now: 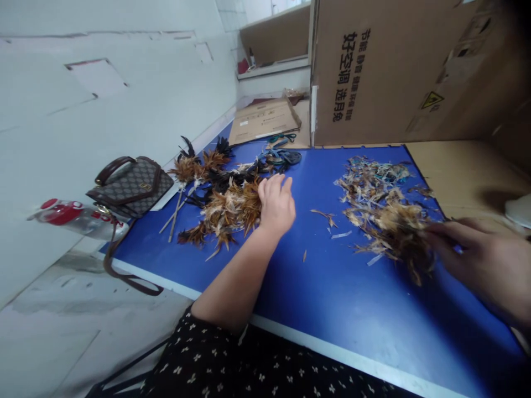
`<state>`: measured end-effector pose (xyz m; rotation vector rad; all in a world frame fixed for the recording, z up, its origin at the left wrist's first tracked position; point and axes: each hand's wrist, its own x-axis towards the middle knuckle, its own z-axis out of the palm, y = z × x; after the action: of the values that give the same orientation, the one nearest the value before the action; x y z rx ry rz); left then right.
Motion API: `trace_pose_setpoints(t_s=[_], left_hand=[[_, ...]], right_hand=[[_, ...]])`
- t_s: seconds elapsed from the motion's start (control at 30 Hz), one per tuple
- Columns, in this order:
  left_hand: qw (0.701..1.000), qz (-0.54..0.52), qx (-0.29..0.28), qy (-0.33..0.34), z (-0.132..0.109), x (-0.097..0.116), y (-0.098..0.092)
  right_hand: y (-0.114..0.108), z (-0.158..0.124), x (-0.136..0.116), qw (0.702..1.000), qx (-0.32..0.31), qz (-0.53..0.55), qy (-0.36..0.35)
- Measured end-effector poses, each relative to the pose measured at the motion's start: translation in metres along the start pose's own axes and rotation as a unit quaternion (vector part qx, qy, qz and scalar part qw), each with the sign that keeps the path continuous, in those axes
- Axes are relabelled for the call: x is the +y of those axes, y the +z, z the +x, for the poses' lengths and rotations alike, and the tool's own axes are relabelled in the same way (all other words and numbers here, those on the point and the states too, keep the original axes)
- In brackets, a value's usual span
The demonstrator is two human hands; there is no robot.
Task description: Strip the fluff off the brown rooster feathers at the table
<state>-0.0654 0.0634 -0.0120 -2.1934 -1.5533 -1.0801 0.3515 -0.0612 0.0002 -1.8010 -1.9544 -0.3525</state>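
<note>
My left hand (pixel 277 205) rests at the right edge of a pile of brown and cream feathers (pixel 234 205), its fingers slightly apart and touching the pile. Nothing shows held in it. At the right, my right hand (pixel 489 257) pinches a tuft of dark brown feathers (pixel 417 251), somewhat blurred. That tuft hangs over the near edge of a loose heap of feather scraps (pixel 373 193) mixed with clear strips and teal bits. Black feathers (pixel 224 148) and several thin sticks (pixel 176 213) lie left of the brown pile.
The blue table (pixel 307 309) meets a white wall on the left. A patterned handbag (pixel 143 188) and a red-labelled bottle (pixel 83 218) are at the left edge. Behind are flat cardboard (pixel 265 119), blue-green cords (pixel 284 155) and a tall carton (pixel 398 72).
</note>
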Motion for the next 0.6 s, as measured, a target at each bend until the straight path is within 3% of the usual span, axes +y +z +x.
trace_pose_setpoints(t_s=[0.1,0.23,0.37,0.47,0.6], left_hand=[[0.996,-0.076,-0.011,0.046,-0.008,0.027,-0.005],[0.981,-0.170,-0.024,0.089,-0.018,0.058,-0.009],[0.961,-0.255,-0.021,0.106,-0.025,0.079,-0.011],[0.933,-0.355,-0.045,0.041,-0.029,0.093,-0.011],[0.854,-0.501,-0.096,-0.103,-0.035,0.111,-0.007]], right_hand=[[0.020,0.025,-0.022,0.998,-0.047,-0.017,-0.031],[0.033,0.042,-0.037,0.989,-0.134,-0.066,-0.023],[0.038,0.036,-0.037,0.993,-0.106,-0.051,-0.005],[0.035,0.029,-0.038,0.998,-0.048,-0.037,0.019],[0.032,0.025,-0.042,0.998,-0.030,-0.047,0.025]])
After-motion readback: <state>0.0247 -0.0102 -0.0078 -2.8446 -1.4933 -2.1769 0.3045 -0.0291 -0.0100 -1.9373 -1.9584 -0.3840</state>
